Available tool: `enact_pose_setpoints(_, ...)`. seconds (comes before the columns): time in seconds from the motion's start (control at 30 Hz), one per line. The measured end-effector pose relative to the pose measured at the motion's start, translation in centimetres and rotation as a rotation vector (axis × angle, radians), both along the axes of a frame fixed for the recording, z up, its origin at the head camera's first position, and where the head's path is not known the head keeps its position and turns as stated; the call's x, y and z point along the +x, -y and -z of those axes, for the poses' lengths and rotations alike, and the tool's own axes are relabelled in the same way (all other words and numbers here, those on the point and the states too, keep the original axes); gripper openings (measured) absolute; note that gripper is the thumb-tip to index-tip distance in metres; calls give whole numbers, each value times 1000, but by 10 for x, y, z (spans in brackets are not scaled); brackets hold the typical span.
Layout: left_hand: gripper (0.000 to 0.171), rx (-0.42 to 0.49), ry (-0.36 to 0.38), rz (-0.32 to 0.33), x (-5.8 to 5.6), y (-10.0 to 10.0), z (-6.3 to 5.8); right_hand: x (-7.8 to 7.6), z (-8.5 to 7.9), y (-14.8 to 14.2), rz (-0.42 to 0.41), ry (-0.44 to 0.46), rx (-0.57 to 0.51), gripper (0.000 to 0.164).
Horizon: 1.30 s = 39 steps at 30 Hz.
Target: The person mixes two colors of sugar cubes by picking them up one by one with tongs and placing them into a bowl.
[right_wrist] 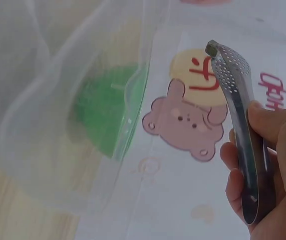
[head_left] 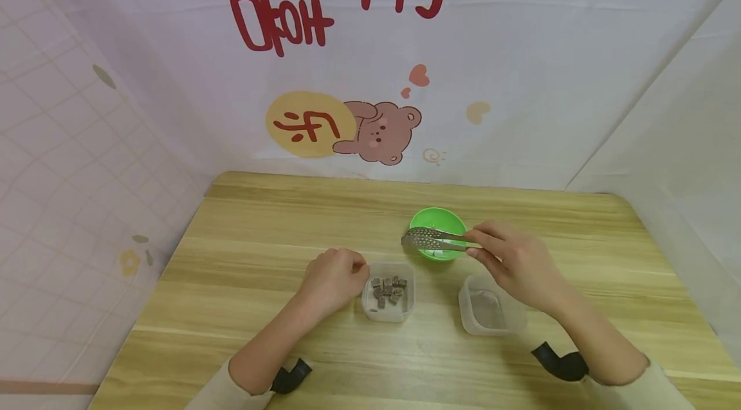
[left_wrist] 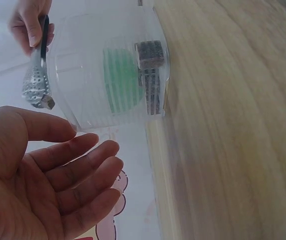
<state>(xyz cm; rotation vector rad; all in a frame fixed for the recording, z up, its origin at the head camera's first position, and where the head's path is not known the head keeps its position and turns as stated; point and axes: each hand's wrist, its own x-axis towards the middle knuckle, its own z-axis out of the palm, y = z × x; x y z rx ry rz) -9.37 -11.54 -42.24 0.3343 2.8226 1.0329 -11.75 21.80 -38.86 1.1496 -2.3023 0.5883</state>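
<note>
My right hand grips a pair of metal tongs by the handle, their perforated heads over the near part of a green bowl. A small brownish cube sits between the tong tips. To the left, my left hand is beside a clear plastic container, its thumb tip right at the rim corner in the left wrist view. The fingers of that hand are loosely bent with nothing in them. Several brown cubes lie in this container.
A second translucent container, with a greyish bottom, stands in front of the right forearm. Small pale bits show inside the green bowl. Behind the wooden table hangs a white printed cloth, with more cloth at both sides.
</note>
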Motion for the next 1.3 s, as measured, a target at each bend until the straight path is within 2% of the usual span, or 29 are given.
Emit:
enact_pose_setpoints(0.17,20,1,-7,1,0,0,1,-6,6,-17,70,31,-42,46)
enact_pose_setpoints(0.37,20,2,-5,6,1,1,1,-12,19,-35,129,23,-45,45)
enact_pose_setpoints(0.53,20,-1,4,10,2,1,1,-12,25,-46,165,42,-39,25)
enact_pose_setpoints(0.63,20,1,7,10,2,1,1,-12,27,-50,191,56,-33,25)
enact_pose_setpoints(0.73,20,8,12,9,2,1,0,-11,25,-51,207,64,-25,32)
enact_pose_setpoints(0.93,21,12,10,11,1,1,0,-6,17,-44,214,72,-14,32)
enact_pose_setpoints(1.3,25,11,5,15,2,1,-1,2,-1,-18,155,70,35,30)
